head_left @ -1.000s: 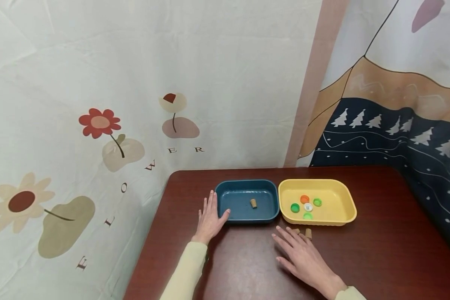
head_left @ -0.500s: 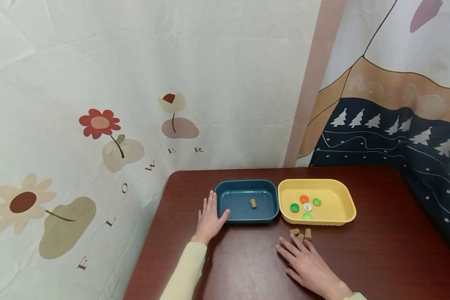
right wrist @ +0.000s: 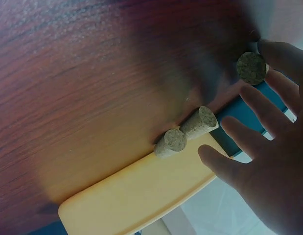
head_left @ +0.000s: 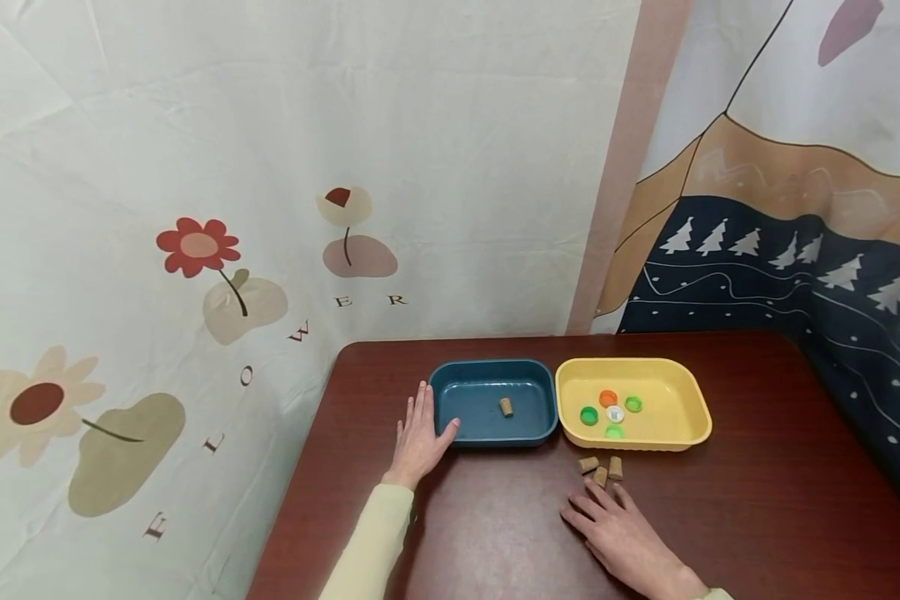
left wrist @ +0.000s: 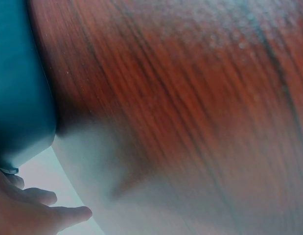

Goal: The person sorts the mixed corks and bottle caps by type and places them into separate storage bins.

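My left hand rests against the left side of the blue tray, fingers straight along the wall and thumb at the near rim. One cork lies inside that tray. In front of the yellow tray, my right hand is low over the table, palm down. Its thumb and index finger pinch another cork, seen end-on in the right wrist view and hidden under the hand in the head view. Three more corks, a left one, a middle one and a right one, lie just beyond the fingertips.
Several bottle caps lie in the yellow tray, among them an orange cap, a white cap and a dark green cap. The trays stand side by side on the dark red table. A printed cloth hangs behind it.
My right hand has drawn back toward the near right, uncovering the corks by the yellow tray, and its thumb has tucked in. The left hand has stayed at the blue tray.
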`<state>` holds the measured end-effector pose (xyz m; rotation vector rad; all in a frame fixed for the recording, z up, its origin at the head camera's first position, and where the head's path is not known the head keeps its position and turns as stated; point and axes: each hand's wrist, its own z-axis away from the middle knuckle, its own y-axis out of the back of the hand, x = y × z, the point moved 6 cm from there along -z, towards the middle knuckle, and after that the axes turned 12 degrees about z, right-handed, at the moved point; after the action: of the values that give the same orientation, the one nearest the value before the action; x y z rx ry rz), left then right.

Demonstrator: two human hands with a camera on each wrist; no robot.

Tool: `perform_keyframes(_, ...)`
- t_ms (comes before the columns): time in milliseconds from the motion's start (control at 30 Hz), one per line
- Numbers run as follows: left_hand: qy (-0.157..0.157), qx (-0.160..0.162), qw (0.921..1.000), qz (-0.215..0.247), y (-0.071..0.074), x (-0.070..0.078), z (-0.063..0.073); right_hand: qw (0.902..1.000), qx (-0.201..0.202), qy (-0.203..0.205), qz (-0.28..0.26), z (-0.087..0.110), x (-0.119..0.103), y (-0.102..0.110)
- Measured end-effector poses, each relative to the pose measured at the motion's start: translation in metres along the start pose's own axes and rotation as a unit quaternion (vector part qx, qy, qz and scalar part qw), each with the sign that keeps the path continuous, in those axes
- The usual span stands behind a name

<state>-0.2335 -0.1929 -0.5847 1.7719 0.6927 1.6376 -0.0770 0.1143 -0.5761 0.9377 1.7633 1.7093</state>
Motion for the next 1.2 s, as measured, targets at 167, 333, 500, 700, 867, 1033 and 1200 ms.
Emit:
perform_keyframes(167, -0.001, 0.002, 1.0000, 0.004, 0.001, 0.001, 0.000, 0.9997, 0.021, 0.003, 0.006, 0.002, 0.002, 0.003)
perform_keyframes(333, 0.000, 0.005, 1.0000, 0.009, 0.002, 0.002, 0.000, 0.9999, 0.016, 0.003, 0.003, 0.004, 0.004, 0.003)
perform_keyframes(500, 0.000, 0.006, 0.9999, 0.010, 0.002, 0.001, 0.000, 0.9998, -0.018, -0.007, 0.005, 0.006, 0.004, 0.001)
perform_keyframes(700, 0.001, 0.004, 0.9999, 0.010, 0.001, 0.000, 0.000, 0.9997, -0.008, -0.012, 0.020, 0.006, 0.004, 0.001)
perform_keyframes(867, 0.001, 0.004, 0.9999, 0.013, 0.000, -0.001, 0.000, 0.9991, 0.038, -0.015, 0.014, 0.003, 0.005, 0.005)
perform_keyframes(1033, 0.001, 0.002, 0.9999, 0.012, 0.000, 0.000, 0.000, 0.9949, 0.093, -0.039, 0.002, -0.004, 0.007, 0.013)
perform_keyframes(1200, 0.000, 0.003, 0.9998, 0.018, 0.000, 0.001, 0.001, 0.9918, 0.111, -0.061, -0.012, -0.014, 0.008, 0.019)
